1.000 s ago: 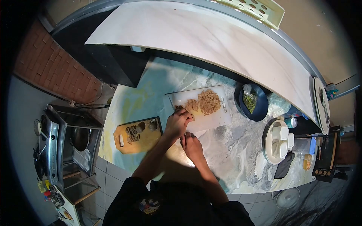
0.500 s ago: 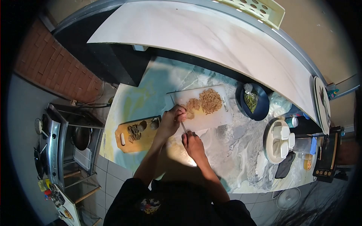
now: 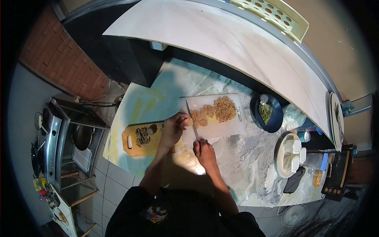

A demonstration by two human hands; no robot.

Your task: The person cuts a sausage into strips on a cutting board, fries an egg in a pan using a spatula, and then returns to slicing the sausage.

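My right hand (image 3: 205,154) is closed around the handle of a knife (image 3: 192,120), its blade pointing away from me across the white cutting board (image 3: 233,132). Left of the blade, my left hand (image 3: 176,126) pinches a small pale tan piece of food (image 3: 189,122) at the board's left side. Its exact kind does not show. Just right of the blade lie tan slices (image 3: 202,120). Beyond them is a heap of tan strips (image 3: 225,109). A wooden board (image 3: 128,148) carries dark strips (image 3: 143,136) and a brownish round piece (image 3: 152,128), partly behind my left hand.
At the back right stands a dark blue bowl (image 3: 278,116) holding a plastic bag of greens (image 3: 265,112). Nearer on the right, a round plate (image 3: 280,164) bears white containers (image 3: 292,152) beside a dark cloth (image 3: 294,181). A raised ledge (image 3: 221,37) borders the counter; a stove (image 3: 53,134) stands left.
My left hand has drawn leftward from the blade with the piece. More of the knife blade now shows, and slices lie to its right. The whole view has tilted slightly.
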